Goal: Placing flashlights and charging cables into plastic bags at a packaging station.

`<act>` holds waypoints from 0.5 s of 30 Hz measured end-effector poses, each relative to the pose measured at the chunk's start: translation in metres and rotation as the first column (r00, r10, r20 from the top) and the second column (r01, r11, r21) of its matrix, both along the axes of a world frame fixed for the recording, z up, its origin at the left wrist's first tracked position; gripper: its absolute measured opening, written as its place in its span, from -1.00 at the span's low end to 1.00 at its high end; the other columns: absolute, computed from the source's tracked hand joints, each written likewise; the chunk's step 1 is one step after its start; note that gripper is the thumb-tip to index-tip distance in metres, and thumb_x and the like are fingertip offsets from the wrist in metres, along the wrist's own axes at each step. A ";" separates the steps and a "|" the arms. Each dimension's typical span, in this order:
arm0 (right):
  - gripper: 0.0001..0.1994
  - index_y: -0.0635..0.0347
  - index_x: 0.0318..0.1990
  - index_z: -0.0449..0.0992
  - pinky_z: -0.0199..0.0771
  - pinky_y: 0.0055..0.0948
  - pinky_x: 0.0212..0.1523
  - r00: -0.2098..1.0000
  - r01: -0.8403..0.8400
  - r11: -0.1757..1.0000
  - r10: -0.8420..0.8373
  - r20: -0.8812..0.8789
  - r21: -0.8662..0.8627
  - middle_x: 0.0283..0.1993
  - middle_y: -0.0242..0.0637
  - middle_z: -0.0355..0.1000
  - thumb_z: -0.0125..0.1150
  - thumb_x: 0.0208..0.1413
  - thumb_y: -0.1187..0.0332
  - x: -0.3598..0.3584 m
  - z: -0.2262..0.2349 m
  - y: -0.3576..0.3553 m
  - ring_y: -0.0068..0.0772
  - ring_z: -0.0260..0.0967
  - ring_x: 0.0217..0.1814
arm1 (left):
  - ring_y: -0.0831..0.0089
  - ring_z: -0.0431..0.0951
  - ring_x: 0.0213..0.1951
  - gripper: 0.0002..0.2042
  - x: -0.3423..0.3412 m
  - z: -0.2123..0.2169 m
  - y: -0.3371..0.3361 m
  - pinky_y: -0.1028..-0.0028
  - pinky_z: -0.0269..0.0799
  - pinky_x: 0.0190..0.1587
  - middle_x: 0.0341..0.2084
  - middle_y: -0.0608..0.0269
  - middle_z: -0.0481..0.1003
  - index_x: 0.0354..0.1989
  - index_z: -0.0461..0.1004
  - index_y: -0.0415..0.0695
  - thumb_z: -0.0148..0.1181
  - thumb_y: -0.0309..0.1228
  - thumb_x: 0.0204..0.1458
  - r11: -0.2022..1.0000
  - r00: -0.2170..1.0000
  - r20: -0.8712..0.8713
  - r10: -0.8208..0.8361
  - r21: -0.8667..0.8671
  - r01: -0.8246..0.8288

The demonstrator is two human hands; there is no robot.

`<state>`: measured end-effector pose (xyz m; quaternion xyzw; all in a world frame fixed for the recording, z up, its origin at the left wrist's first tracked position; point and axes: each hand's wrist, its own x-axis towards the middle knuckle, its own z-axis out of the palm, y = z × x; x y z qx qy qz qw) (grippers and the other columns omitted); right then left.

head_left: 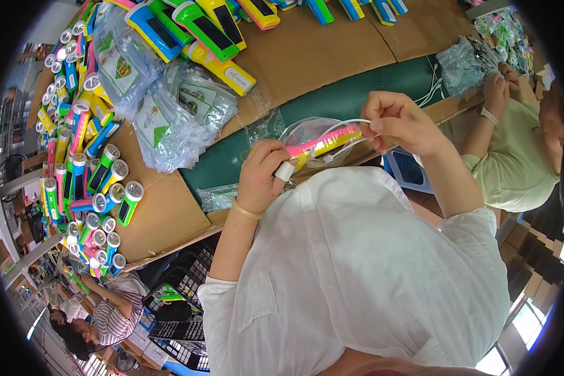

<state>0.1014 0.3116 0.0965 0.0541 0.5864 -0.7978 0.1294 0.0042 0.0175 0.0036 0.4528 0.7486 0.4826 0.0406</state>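
Left hand [262,175] grips a pink-and-yellow flashlight [323,143] half inside a clear bag [307,131]; right hand [400,122], at three o'clock, pinches its white cord [332,127].

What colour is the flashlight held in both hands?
The flashlight is pink and yellow with a white end, seen in the head view inside a clear bag.

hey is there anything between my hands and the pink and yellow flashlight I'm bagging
Nothing visible does. Your left hand already grips the pink and yellow flashlight at its head end, and your right hand pinches the white cord and the clear plastic bag at the other end. Only the thin bag film wraps part of it.
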 end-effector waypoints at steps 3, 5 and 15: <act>-0.80 0.16 -0.35 0.38 0.45 -0.60 -0.49 0.981 0.121 0.988 -0.105 0.161 -0.092 -0.39 -0.31 0.47 0.20 0.26 0.30 -0.001 -0.028 -0.001 -0.59 0.40 -0.45 | 0.14 0.54 -0.20 -0.83 0.003 -0.002 -0.001 0.32 0.49 -0.15 -0.25 0.13 0.52 -0.31 0.54 -0.20 0.40 -0.55 -0.06 1.000 1.000 -0.016 -0.010 0.015 0.010; -0.88 0.13 -0.34 0.35 0.52 -0.60 -0.46 0.980 0.179 0.968 -0.161 0.116 -0.177 -0.37 -0.27 0.43 0.09 0.24 0.38 -0.009 -0.035 0.006 -0.55 0.43 -0.44 | 0.13 0.54 -0.19 -0.84 0.005 -0.002 -0.002 0.32 0.49 -0.15 -0.24 0.13 0.53 -0.31 0.54 -0.20 0.40 -0.55 -0.07 1.000 0.999 -0.028 -0.016 0.024 0.017; -0.89 0.25 -0.37 0.40 0.39 -0.39 -0.40 0.934 -0.255 0.648 0.357 0.009 0.717 -0.39 -0.35 0.43 0.24 0.05 0.50 -0.023 -0.013 -0.021 -0.49 0.45 -0.38 | 0.09 0.56 -0.17 -0.82 0.006 -0.003 -0.003 0.26 0.52 -0.12 -0.22 0.11 0.53 -0.31 0.53 -0.21 0.40 -0.55 -0.08 0.998 0.998 -0.057 -0.034 0.049 0.036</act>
